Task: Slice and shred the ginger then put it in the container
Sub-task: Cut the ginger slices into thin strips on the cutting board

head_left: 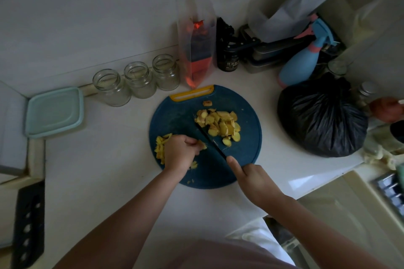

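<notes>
Knife (209, 140) gripped by right hand (251, 179) | left hand (179, 150) pinches ginger (202, 145) at 8 o'clock on board (175, 120) | slices (220, 122) at 1 o'clock

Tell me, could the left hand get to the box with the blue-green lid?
Probably yes: only bare counter lies between the left hand and the lidded box, though the hand pinches ginger now.

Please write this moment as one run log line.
stage: shredding | left hand: holds ginger piece | right hand: grips knife | container: lid on

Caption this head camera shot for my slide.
Left hand pinches ginger, right hand grips the knife, on a blue cutting board.
</notes>
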